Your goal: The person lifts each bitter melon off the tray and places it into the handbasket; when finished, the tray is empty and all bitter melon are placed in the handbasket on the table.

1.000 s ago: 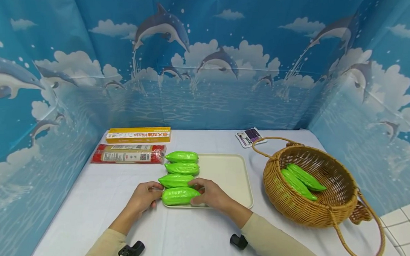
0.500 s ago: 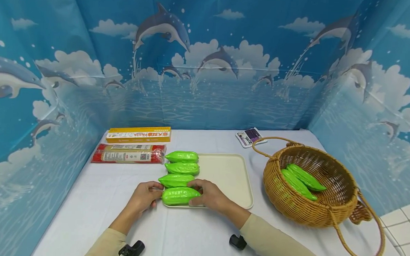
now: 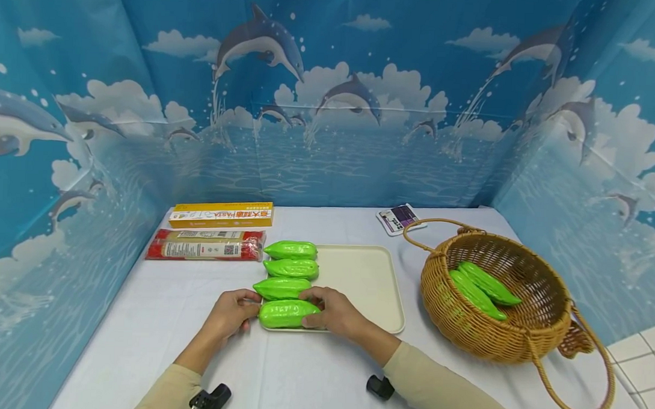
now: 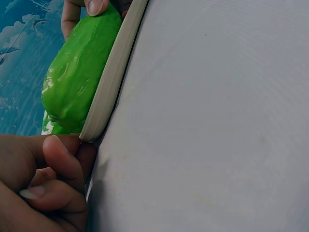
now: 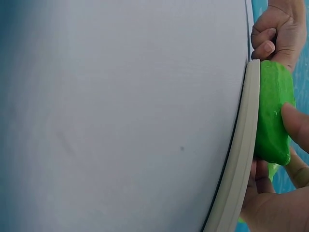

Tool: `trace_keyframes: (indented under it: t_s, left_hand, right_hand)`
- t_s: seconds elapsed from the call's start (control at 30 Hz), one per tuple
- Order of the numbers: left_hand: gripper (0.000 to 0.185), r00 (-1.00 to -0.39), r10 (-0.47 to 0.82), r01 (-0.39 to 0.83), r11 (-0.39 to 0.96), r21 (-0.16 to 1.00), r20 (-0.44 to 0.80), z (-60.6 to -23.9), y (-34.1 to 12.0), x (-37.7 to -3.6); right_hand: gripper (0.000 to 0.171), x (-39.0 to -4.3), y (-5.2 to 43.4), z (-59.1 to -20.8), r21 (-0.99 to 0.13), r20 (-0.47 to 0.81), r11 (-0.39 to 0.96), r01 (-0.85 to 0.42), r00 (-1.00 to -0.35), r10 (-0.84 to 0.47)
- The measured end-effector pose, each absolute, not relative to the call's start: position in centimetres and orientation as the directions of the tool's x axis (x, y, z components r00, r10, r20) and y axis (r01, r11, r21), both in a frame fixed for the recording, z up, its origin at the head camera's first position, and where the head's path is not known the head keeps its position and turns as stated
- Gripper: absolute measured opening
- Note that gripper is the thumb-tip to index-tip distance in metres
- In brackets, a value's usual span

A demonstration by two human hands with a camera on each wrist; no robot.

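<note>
The nearest green gourd lies at the front edge of the cream tray, held between both hands. The left hand curls its fingers against the gourd's left end at the tray's corner; the right hand grips its right end, thumb pressed on the skin. Three more green gourds lie in a row on the tray behind it. To the tray's right, a wicker basket holds two further gourds
</note>
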State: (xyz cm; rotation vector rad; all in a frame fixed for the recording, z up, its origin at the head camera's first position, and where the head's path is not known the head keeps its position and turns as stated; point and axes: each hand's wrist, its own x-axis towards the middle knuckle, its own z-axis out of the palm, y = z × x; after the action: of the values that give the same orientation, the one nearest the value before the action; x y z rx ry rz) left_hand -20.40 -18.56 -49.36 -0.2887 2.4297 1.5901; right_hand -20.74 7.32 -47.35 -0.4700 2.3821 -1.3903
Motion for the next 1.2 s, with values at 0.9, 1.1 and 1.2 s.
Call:
trace_keyframes:
  t_s: [0.9, 1.1, 1.2]
  left_hand:
    - [0.017, -0.957, -0.040, -0.280, 0.385, 0.880, -0.287, -49.2, -18.5, -20.2]
    - [0.018, -0.957, -0.041, -0.279, 0.390, 0.877, -0.286, -49.2, -18.5, -20.3]
    - [0.018, -0.956, -0.044, -0.282, 0.394, 0.875, -0.289, -49.2, -18.4, -20.3]
  right_hand:
    - [0.046, -20.9, 10.1, -44.6, -0.935, -0.061, 0.350, -0.062, -0.942, -0.331]
    - [0.048, -21.0, 11.1, -43.6, -0.924, -0.043, 0.373, -0.090, -0.942, -0.333]
    - [0.048, -21.1, 11.7, -43.2, -0.917, -0.044, 0.387, -0.094, -0.942, -0.333]
